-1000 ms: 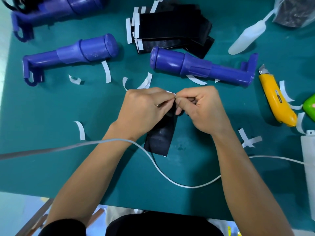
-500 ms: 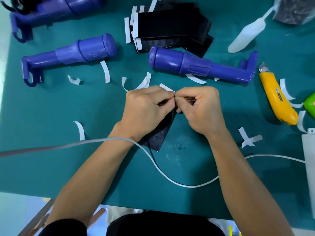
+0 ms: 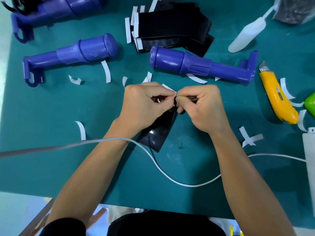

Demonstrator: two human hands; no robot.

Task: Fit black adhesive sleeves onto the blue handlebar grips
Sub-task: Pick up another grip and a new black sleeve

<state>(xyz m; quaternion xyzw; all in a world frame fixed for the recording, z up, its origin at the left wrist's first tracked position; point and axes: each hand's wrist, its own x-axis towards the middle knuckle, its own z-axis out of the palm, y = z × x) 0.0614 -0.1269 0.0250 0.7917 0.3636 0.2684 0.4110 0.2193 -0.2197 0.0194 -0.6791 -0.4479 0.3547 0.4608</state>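
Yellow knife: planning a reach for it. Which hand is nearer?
Right. The right hand is left of the yellow knife; the left hand is farther left.

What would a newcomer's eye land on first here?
The hands at centre: the left hand and right hand meet fingertip to fingertip, both pinching the top edge of a black sleeve over the green mat. Just beyond them lies a blue grip, with a stack of black sleeves behind it. A yellow utility knife lies at the right, and white backing strips are scattered around.
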